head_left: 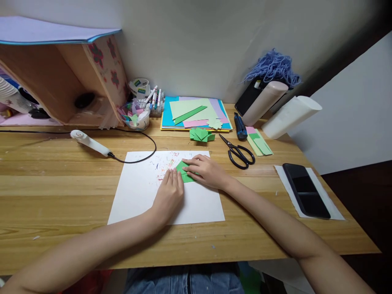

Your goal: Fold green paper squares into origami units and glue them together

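A small folded piece of green paper (187,178) lies on a white sheet of paper (131,196) marked with colored smudges. My left hand (169,191) rests at the green paper's left edge, its fingers stretched out side by side, touching it. From the right, my right hand (207,170) lies over the green paper with its fingers spread flat, hiding part of the folds. Just behind the sheet sits a green folded paper shape (201,135). Black-handled scissors (240,156) lie to the right of it.
Colored paper (171,118) is stacked by the wall, beside a blue utility knife (240,127) and paper strips (259,143). A white corded tool (90,143) lies left, its black cable crossing the sheet's corner. A phone (305,190) rests right; a clear tub (141,121) holds scraps.
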Available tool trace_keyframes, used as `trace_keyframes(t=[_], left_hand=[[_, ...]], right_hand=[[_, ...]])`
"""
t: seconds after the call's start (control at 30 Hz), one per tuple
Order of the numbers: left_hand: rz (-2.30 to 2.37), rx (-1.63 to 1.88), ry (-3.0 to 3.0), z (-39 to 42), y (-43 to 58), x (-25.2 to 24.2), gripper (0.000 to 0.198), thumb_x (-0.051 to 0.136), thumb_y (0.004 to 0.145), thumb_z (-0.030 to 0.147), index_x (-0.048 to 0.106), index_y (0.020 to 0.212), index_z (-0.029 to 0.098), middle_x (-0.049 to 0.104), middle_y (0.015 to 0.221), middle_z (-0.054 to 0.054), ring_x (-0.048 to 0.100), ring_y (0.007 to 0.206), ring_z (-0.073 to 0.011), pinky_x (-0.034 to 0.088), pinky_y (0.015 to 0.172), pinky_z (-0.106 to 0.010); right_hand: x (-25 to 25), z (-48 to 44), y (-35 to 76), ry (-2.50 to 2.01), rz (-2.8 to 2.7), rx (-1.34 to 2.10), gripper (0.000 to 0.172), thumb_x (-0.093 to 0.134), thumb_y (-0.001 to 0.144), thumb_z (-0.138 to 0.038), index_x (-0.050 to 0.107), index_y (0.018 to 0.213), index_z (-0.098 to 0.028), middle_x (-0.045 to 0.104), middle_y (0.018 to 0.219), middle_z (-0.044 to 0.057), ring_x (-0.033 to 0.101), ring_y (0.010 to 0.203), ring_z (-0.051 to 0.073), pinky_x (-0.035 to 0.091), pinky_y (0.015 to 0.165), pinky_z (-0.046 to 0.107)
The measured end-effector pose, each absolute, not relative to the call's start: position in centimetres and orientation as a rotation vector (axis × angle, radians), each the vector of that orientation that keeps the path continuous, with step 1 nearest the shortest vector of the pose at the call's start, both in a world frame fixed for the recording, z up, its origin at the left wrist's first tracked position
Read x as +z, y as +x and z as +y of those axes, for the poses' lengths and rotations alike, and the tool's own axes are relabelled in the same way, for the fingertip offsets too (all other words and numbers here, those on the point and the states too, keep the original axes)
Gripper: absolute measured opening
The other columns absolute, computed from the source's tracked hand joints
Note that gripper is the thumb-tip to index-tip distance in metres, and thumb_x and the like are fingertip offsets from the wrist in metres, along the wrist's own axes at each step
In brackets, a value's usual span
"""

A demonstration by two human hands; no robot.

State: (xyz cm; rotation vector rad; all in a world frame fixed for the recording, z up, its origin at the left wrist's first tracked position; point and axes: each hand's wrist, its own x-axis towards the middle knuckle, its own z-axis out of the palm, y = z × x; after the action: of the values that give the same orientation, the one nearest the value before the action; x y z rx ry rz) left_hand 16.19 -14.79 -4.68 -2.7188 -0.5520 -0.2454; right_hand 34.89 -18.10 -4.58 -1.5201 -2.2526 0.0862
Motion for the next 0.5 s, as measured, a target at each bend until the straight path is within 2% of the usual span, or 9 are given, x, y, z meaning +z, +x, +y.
trace_keyframes(t=[0.13,0.2,0.3,0.37,0.5], left_hand=[[-0.561,-0.368,-2.627,-14.9,16.2,-4.6,0.03,0.035,0.082,0.002,0.064,0.086,-0.003,0.067,0.087,-0.026,0.066,0.08,-0.0255,0.046,0.085,-0.038],[-0.567,-0.423,-2.651,-14.5,16.3,-4.3,0.032,0.035,0.086,0.008,0.064,0.073,0.004,0.067,0.071,-0.019,0.064,0.066,-0.0223,0.046,0.08,-0.037],[-0.579,-0.486,-2.755,-13.4,16.4,-3.4,0.038,0.034,0.088,0.009,0.057,0.058,0.013,0.056,0.05,-0.006,0.054,0.05,-0.0177,0.044,0.07,-0.034],[-0.629,-0.515,-2.8,-12.5,16.3,-3.0,0.036,0.037,0.087,0.013,0.056,0.057,0.015,0.054,0.051,-0.005,0.052,0.052,-0.0183,0.039,0.059,-0.032],[-0.842,-0.48,-2.962,-10.9,16.2,-2.9,0.032,0.044,0.087,0.028,0.055,0.06,0.016,0.056,0.062,-0.006,0.053,0.061,-0.0191,0.035,0.057,-0.031]], right_hand=[[-4.8,-18.1,33.6,-1.635,-2.052,0.099,0.019,0.05,0.087,-0.03,0.066,0.083,-0.02,0.063,0.111,0.003,0.049,0.094,0.02,0.043,0.081,0.037],[-4.9,-18.0,33.3,-1.656,-1.979,0.119,0.017,0.053,0.085,-0.03,0.065,0.079,-0.02,0.064,0.109,0.003,0.049,0.094,0.019,0.043,0.081,0.036],[-4.9,-18.0,33.3,-1.651,-1.947,0.167,0.013,0.056,0.083,-0.031,0.064,0.078,-0.021,0.064,0.108,0.002,0.049,0.094,0.019,0.043,0.081,0.035],[-4.8,-17.9,33.5,-1.64,-1.943,0.199,0.012,0.058,0.082,-0.031,0.064,0.078,-0.021,0.064,0.108,0.002,0.049,0.096,0.02,0.043,0.082,0.036],[-4.7,-17.9,33.9,-1.614,-1.933,0.255,0.011,0.06,0.08,-0.031,0.061,0.077,-0.021,0.063,0.107,0.004,0.05,0.097,0.02,0.042,0.083,0.038]])
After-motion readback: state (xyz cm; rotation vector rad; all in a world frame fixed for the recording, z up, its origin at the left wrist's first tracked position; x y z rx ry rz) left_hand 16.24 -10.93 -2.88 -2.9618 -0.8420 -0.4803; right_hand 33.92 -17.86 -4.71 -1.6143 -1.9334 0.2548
